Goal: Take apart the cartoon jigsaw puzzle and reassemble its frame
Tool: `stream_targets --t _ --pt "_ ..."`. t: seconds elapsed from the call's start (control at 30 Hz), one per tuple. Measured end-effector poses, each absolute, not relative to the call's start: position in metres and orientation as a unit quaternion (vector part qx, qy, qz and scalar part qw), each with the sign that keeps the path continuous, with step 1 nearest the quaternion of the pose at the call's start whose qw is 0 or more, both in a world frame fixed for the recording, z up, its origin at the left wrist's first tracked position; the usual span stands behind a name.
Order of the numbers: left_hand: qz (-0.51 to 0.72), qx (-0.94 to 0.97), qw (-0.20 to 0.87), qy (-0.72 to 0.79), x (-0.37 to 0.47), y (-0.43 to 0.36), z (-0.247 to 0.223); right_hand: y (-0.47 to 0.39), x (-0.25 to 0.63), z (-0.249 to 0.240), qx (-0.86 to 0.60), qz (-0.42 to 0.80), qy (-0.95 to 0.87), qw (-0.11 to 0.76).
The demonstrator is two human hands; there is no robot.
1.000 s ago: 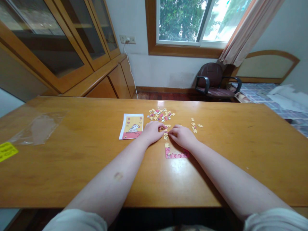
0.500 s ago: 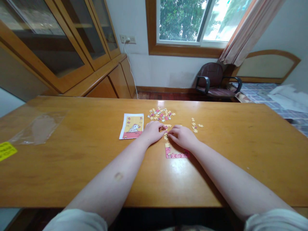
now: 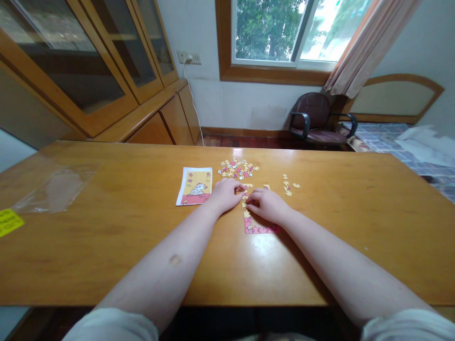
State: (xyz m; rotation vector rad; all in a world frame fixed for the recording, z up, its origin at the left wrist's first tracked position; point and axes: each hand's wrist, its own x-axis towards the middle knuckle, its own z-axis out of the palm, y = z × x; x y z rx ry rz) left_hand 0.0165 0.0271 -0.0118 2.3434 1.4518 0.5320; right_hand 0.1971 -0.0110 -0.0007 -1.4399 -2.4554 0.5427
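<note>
My left hand [image 3: 227,193] rests on the table with thumb and forefinger curled in at the upper left edge of a part-joined jigsaw puzzle, gripping its edge pieces [image 3: 245,192]. Just to the right, my right hand [image 3: 268,204] pinches a yellow jigsaw piece [image 3: 244,205] at the left side of that puzzle; its fingertips partly cover the piece. Below lies the joined pink corner section [image 3: 261,230], partly under my right hand. Left of my left hand is a picture sheet [image 3: 197,185] showing a white animal on yellow and pink.
A heap of loose jigsaw pieces [image 3: 236,168] lies beyond my hands. Several yellow pieces [image 3: 287,187] are scattered to the right. On the left of the wooden table [image 3: 142,189] are a clear plastic bag [image 3: 60,189] and a yellow label [image 3: 10,223]. A chair [image 3: 314,116] stands beyond the table.
My right hand has shifted slightly toward me and left, down along the puzzle's left edge, uncovering a piece at the top right. My left hand stays in place.
</note>
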Motion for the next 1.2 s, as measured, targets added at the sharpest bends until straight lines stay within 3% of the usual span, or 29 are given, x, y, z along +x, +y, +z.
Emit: stream_targets --t 0.7,1.2 --pt "0.197 0.823 0.164 0.507 0.0159 0.0286 -0.0158 -0.0094 0.1968 -0.0027 -0.505 0.207 -0.829 0.125" --pt "0.187 0.829 0.161 0.502 0.0173 0.0283 -0.0147 -0.0073 0.1972 -0.0057 -0.505 0.158 -0.838 0.131"
